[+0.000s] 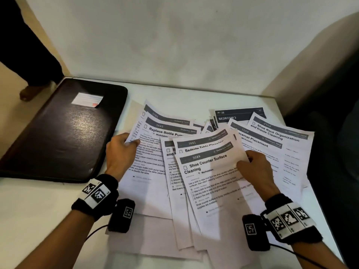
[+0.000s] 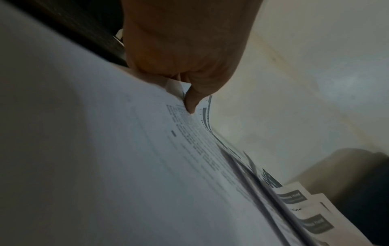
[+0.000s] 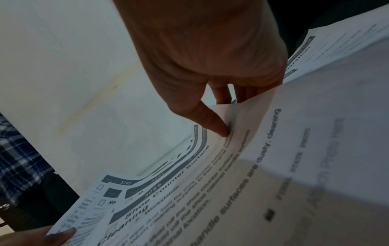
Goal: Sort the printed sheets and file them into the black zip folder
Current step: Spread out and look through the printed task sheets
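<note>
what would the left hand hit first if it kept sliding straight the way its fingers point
Probably just more paper: the left hand pinches the "Replace Bottle Pump" sheet, fingers aimed right across it. Next in line is the overlapping Bedside Table sheet, though its height there is unclear.

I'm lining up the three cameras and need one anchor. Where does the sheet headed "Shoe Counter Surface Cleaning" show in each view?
Head: the Shoe Counter Surface Cleaning sheet lies centre, topmost of the fan, its right edge pinched by the right hand.
Left wrist: it cannot be picked out; only blurred sheet edges at lower right.
Right wrist: it fills the lower middle, its title readable.
Shared landmark: the pale wall behind the table.
</note>
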